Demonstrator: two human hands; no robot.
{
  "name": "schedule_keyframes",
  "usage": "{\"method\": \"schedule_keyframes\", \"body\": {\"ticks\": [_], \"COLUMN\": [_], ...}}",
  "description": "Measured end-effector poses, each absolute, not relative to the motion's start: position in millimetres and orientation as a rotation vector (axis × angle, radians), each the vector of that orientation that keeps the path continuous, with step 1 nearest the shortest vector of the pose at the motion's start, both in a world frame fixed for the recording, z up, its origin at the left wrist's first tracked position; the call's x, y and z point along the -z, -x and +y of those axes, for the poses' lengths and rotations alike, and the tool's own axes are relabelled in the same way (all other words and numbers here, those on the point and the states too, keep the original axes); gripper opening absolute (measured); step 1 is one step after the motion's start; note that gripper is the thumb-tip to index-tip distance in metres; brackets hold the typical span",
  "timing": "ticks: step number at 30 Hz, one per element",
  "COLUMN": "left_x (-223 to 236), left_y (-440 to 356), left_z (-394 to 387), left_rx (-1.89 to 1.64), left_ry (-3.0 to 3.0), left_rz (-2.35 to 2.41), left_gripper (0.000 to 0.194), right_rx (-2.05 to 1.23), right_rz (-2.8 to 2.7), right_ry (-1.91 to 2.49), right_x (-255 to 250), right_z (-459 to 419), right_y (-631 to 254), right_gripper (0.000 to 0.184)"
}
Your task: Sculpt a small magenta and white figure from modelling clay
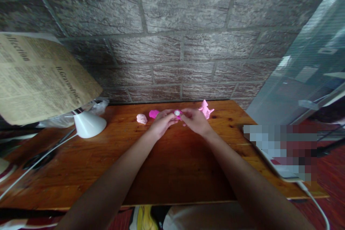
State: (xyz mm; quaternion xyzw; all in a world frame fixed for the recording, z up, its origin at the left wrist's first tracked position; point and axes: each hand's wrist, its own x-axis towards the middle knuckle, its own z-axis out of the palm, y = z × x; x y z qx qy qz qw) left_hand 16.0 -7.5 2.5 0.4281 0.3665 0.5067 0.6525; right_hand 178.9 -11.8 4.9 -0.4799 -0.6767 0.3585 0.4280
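Between the fingertips of both hands is a small round piece (pixel 177 113), white in the middle with a magenta rim; it looks like modelling clay. My left hand (pixel 163 121) grips it from the left, fingers bent. From the other side, the pinched fingers of my right hand (pixel 195 119) press on its edge. Just beyond my left hand lies a magenta clay lump (pixel 154 114), partly covered by the fingers. A pale pink clay lump (pixel 141 118) sits further left. Behind my right hand stands a pink clay figure (pixel 205 109) with pointed parts, its lower left side hidden.
A lamp with a newsprint shade (pixel 45 79) and white base (pixel 90 124) stands at the left, its cable crossing the wooden table (pixel 183 172). Black scissors (pixel 40 160) lie near it. A brick wall (pixel 185 43) rises behind. A blurred-out device (pixel 280 154) with a white cable rests at the right edge.
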Motion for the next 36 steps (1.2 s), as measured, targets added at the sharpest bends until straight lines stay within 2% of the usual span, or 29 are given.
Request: {"method": "schedule_keyframes", "body": {"ticks": [6,12,15,20,27,29,33,36], "left_x": [-3.1,-5.4,-4.0,-1.0,0.3,-0.3,-1.9,-3.2], "left_y": [-13.3,-9.2,-8.1,-7.7,-7.9,-8.6,-9.8,-9.8], "left_z": [-7.9,-7.5,-5.7,-3.2,-3.6,-4.5,-5.3,-5.1], "left_rx": [-1.194,-1.169,-1.145,-1.122,-1.141,-1.141,-1.141,-1.142], "left_ry": [-1.083,-1.100,-1.117,-1.072,-1.083,-1.123,-1.134,-1.089], "left_rz": [0.867,0.880,0.869,0.840,0.856,0.846,0.808,0.782], "left_gripper": [0.030,0.027,0.027,0.026,0.023,0.025,0.024,0.021], "right_rx": [-0.654,-0.548,-0.652,-0.990,-0.755,-0.822,-1.029,-1.023], "right_rz": [-1.784,-1.842,-1.807,-1.642,-1.749,-1.712,-1.573,-1.564], "right_ry": [1.203,1.222,1.214,1.210,1.137,1.120,1.140,1.123], "right_x": [-3.9,-8.5,-7.0,-2.9,-2.8,-3.9,-6.2,-5.5], "right_z": [-13.7,-17.1,-15.2,-10.5,-12.9,-13.1,-11.5,-10.1], "right_y": [-180.3,-179.1,-178.6,-177.8,-178.2,-178.7,-180.0,-180.3], "right_gripper": [0.014,0.012,0.010,0.017,0.018,0.013,0.017,0.020]}}
